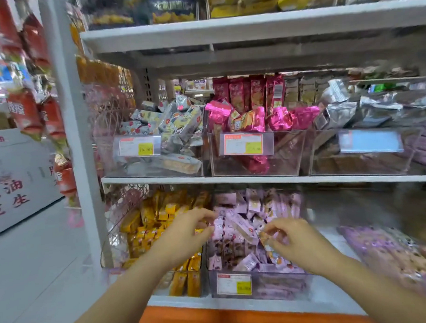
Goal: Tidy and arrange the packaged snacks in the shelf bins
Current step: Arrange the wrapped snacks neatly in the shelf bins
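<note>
White shop shelving (256,178) carries a clear plastic bin (272,285) heaped with lilac snack packets (236,223), where the right hand (301,242) pinches one small orange-printed packet (268,244) and the left hand (185,234) hovers curled over the bin's left edge, its grip unclear.

White carton (14,182) with red characters on pale floor (42,276), left; orange panel (236,317) at bottom, possibly a counter edge.
</note>
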### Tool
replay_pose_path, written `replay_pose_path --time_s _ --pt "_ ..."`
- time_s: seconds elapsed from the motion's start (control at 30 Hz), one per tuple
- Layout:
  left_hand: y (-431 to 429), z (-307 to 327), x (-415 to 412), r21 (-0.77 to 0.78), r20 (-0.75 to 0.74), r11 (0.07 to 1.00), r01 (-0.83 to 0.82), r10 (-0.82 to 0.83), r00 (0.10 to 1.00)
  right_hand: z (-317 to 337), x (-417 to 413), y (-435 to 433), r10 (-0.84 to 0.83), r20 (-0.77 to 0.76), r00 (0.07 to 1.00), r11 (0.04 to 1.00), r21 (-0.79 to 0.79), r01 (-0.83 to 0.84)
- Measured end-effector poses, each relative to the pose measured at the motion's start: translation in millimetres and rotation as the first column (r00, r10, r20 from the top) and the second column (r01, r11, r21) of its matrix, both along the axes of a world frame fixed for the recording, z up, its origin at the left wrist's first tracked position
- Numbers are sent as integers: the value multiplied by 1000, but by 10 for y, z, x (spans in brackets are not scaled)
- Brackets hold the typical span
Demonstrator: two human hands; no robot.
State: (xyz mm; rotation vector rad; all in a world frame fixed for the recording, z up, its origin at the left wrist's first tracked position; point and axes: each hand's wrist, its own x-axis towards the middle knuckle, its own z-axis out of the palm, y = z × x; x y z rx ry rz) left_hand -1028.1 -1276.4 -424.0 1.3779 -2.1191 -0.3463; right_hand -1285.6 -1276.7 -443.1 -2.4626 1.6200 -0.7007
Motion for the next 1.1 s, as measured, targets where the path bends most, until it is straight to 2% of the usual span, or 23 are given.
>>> replay_pose_path --time_s 0.07,0.13,0.2,0.27,0.33,0.5,0.67,0.77,0.93,1.03,1.1 --pt "-75 -156 -33 25 42 1000 -1 0 999 -131 0 -23 -24 -41 999 1000 5 25" --pt "-157 -305 -76 35 205 999 -25 17 979 -208 6 -50 -113 -109 988 994 -13 112" --pt "-212 -416 -120 46 454 998 -39 14 891 -274 1 -85 -185 -159 970 982 -8 186" --pt "-245 -485 -151 78 602 996 -36 -19 798 -363 -17 -127 -197 -166 966 979 17 202" --pt "-282 -541 -158 68 664 998 -16 -34 747 -456 -45 -157 -178 -129 975 982 46 186" --pt "-344 -581 -133 100 704 995 29 -92 704 -533 -64 -208 -154 52 987 986 78 150" --pt "-319 -588 -95 80 636 994 72 -107 764 -500 -47 -172 -137 245 960 990 5 140" --pt "-296 -581 -56 -15 560 994 104 -78 825 -449 -20 -102 -115 348 930 990 -41 137" --pt "-211 -461 -15 -240 248 971 24 37 968 -444 -35 -42 -27 488 873 991 -104 89" --pt "-174 -400 -35 -334 78 942 -29 58 995 -433 -52 -41 54 554 831 976 -204 72" --pt "-173 -387 -58 -402 27 914 -58 75 997 -405 -42 -54 112 596 795 955 -285 80"
